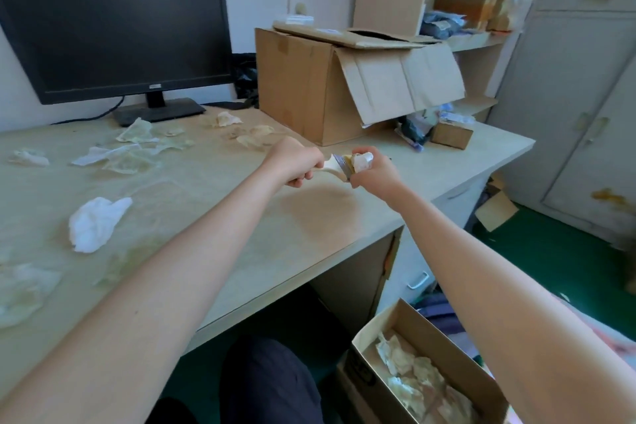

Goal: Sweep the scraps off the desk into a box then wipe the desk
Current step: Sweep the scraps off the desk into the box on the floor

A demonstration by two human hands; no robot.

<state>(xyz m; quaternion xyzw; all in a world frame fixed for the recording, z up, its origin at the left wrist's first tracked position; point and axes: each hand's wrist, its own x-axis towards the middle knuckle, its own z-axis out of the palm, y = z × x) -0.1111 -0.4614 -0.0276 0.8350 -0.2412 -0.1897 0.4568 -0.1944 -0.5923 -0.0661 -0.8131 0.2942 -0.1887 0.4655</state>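
Note:
My left hand (296, 162) is closed around the pale handle of a brush (339, 165) held just above the desk (309, 227). My right hand (373, 172) is closed over the brush's bristle end together with a white scrap (363, 160). Crumpled paper and thin yellowish scraps lie over the left and far part of the desk, among them a white wad (93, 222). An open cardboard box (457, 351) sits on the floor at the lower right, below the desk edge, with several scraps (409, 375) inside.
A black monitor (110, 27) stands at the back left. A large cardboard box (309, 86) with a hanging flap sits at the back of the desk, a small box (451, 134) beside it. Shelves and a grey cabinet (578, 107) are on the right. My knee (265, 385) is under the desk.

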